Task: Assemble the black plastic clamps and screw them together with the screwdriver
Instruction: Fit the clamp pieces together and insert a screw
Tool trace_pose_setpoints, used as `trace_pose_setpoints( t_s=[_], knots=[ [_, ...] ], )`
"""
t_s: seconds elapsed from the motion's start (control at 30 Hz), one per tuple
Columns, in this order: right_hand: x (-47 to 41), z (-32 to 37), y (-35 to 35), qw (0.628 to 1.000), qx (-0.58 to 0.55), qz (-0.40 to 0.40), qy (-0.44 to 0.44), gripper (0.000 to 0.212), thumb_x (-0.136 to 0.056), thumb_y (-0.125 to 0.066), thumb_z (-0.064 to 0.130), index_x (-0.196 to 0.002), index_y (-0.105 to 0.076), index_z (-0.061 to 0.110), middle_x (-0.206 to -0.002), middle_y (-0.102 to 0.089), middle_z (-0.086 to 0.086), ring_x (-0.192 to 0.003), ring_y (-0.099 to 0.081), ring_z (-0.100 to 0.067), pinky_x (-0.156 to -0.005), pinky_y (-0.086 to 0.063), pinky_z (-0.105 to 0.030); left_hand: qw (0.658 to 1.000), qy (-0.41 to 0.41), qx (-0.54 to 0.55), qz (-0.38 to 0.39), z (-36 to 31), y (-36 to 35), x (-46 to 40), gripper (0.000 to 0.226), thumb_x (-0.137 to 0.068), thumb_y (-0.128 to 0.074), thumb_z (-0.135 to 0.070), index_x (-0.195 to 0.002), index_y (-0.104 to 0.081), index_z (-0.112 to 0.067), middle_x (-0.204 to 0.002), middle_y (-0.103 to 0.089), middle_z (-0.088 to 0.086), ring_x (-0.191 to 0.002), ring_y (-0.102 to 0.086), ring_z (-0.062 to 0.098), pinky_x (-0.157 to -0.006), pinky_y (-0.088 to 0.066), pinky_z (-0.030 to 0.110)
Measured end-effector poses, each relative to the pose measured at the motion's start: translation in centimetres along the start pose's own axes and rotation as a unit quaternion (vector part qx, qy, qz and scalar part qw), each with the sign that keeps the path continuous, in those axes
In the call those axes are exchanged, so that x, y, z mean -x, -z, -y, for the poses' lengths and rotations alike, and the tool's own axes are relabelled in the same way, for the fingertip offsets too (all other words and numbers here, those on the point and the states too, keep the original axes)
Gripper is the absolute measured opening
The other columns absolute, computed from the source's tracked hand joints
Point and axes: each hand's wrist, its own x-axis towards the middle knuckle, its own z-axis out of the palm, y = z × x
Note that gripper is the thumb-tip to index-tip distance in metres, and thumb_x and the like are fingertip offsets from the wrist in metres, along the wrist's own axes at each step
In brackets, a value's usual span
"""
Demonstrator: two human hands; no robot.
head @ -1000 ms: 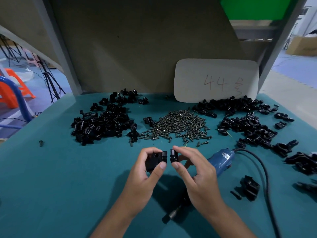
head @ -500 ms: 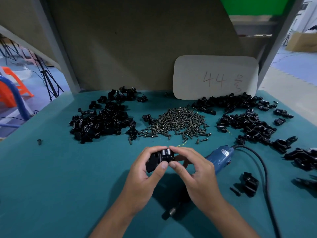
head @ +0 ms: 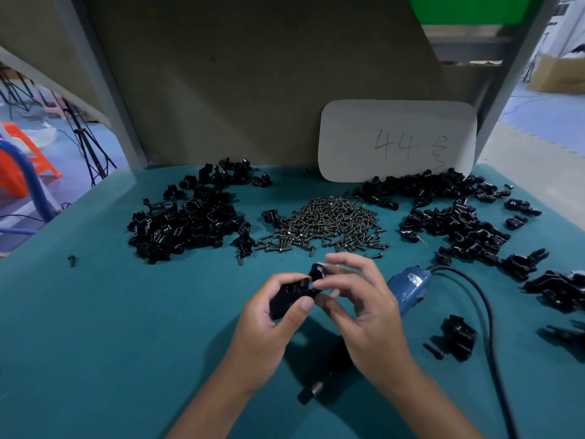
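My left hand [head: 269, 331] grips a black plastic clamp half [head: 289, 297] above the teal table. My right hand [head: 364, 315] pinches a smaller black clamp piece [head: 317, 271] between thumb and forefinger, touching the top right edge of the first half. The blue electric screwdriver [head: 408, 288] lies on the table under and behind my right hand; its metal tip [head: 311, 391] points toward me. A pile of dark screws [head: 326, 224] sits just beyond my hands.
Heaps of black clamp parts lie at the left [head: 186, 223] and right [head: 456, 223] of the screws. One clamp [head: 459, 337] with a loose screw [head: 433, 350] sits at the right. The screwdriver's black cord [head: 487, 327] curves along the right side. A white card [head: 397, 141] leans on the back wall.
The two clamp pieces, held apart a second ago, came together. My right hand has since shifted the small piece up to the top right of the larger half.
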Motion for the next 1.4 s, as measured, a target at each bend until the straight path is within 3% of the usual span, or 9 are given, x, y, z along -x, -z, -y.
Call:
trace_pose_setpoints(
  t_s=[0.1,0.2,0.43,0.57,0.67,0.8,1.0,1.23,1.4],
  knots=[
    [0.2,0.4,-0.5,0.99,-0.129,-0.002,-0.062,0.026,-0.088,-0.07,-0.003,-0.096,-0.078,0.02,-0.129,-0.061,0.003,-0.124,-0.063,-0.025,-0.096,-0.055,-0.03,1.0,-0.002,0.003,-0.003,0.0,-0.2,0.0,0.027,-0.086,-0.066,-0.047,-0.111,-0.065,-0.037,-0.1,-0.072,-0.01,-0.086,-0.066,0.003,-0.076,-0.048,0.014],
    [0.0,1.1,-0.5,0.96,-0.245,0.0,-0.139,0.018,-0.09,-0.069,0.003,-0.101,-0.077,0.016,-0.132,-0.065,-0.002,-0.126,-0.062,-0.023,-0.101,-0.051,-0.026,1.0,-0.005,-0.001,-0.009,0.0,0.0,-0.2,0.026,-0.085,-0.068,-0.047,-0.11,-0.065,-0.041,-0.101,-0.072,-0.01,-0.089,-0.067,0.005,-0.079,-0.05,0.016],
    [-1.0,1.6,0.0,0.864,-0.406,0.023,-0.297,0.056,-0.076,-0.086,0.021,-0.129,-0.066,0.016,-0.128,-0.07,-0.007,-0.121,-0.065,-0.018,-0.091,-0.054,-0.023,0.995,-0.066,-0.069,0.005,0.1,0.0,0.0,0.027,-0.089,-0.066,-0.05,-0.115,-0.063,-0.041,-0.104,-0.061,-0.008,-0.096,-0.062,0.018,-0.082,-0.048,0.023],
    [-1.4,1.7,0.8,0.903,-0.32,0.073,-0.276,0.058,-0.067,-0.09,0.05,-0.118,-0.074,0.028,-0.126,-0.071,-0.005,-0.113,-0.068,-0.016,-0.091,-0.055,-0.028,0.994,-0.076,-0.079,0.015,0.0,-0.1,0.0,0.027,-0.091,-0.063,-0.054,-0.114,-0.064,-0.041,-0.107,-0.059,-0.011,-0.1,-0.062,0.015,-0.084,-0.047,0.018],
    [-1.9,1.8,1.8,0.935,-0.276,0.035,-0.217,0.044,-0.074,-0.087,0.039,-0.116,-0.074,0.031,-0.124,-0.072,-0.003,-0.111,-0.069,-0.013,-0.087,-0.055,-0.022,0.997,-0.059,-0.041,-0.008,0.1,0.1,-0.2,0.027,-0.091,-0.064,-0.047,-0.114,-0.065,-0.033,-0.118,-0.064,-0.01,-0.116,-0.061,0.014,-0.097,-0.047,0.021],
    [-1.4,1.3,1.5,0.981,-0.133,0.051,-0.129,0.037,-0.083,-0.079,0.022,-0.117,-0.071,0.034,-0.121,-0.073,0.003,-0.115,-0.067,-0.02,-0.094,-0.056,-0.037,1.0,-0.015,0.004,-0.017,0.0,0.4,-0.3,0.026,-0.088,-0.066,-0.047,-0.113,-0.065,-0.039,-0.113,-0.071,-0.01,-0.107,-0.068,0.01,-0.091,-0.051,0.019],
    [-1.0,1.3,0.9,0.972,-0.176,0.044,-0.147,0.039,-0.075,-0.087,0.038,-0.112,-0.073,0.033,-0.115,-0.074,0.0,-0.111,-0.069,-0.02,-0.091,-0.055,-0.026,1.0,-0.023,-0.002,-0.002,-0.4,0.3,-0.2,0.026,-0.091,-0.066,-0.044,-0.117,-0.065,-0.042,-0.117,-0.07,-0.011,-0.111,-0.066,0.009,-0.09,-0.048,0.014],
    [-0.9,0.9,0.5,0.953,-0.245,0.03,-0.178,0.035,-0.069,-0.084,0.007,-0.101,-0.075,0.019,-0.104,-0.075,-0.003,-0.102,-0.07,-0.014,-0.085,-0.055,-0.021,1.0,-0.023,0.008,0.008,-0.3,0.3,-0.3,0.025,-0.089,-0.067,-0.042,-0.114,-0.066,-0.037,-0.114,-0.07,-0.003,-0.111,-0.066,0.02,-0.093,-0.049,0.022],
    [-0.8,1.1,0.6,0.951,-0.248,0.024,-0.183,0.041,-0.066,-0.082,0.003,-0.105,-0.068,0.008,-0.101,-0.076,-0.001,-0.1,-0.07,-0.01,-0.082,-0.055,-0.02,1.0,-0.01,0.018,0.019,-0.2,0.4,-0.2,0.025,-0.09,-0.067,-0.042,-0.115,-0.066,-0.036,-0.115,-0.073,-0.001,-0.11,-0.069,0.02,-0.095,-0.052,0.027]
  ],
)
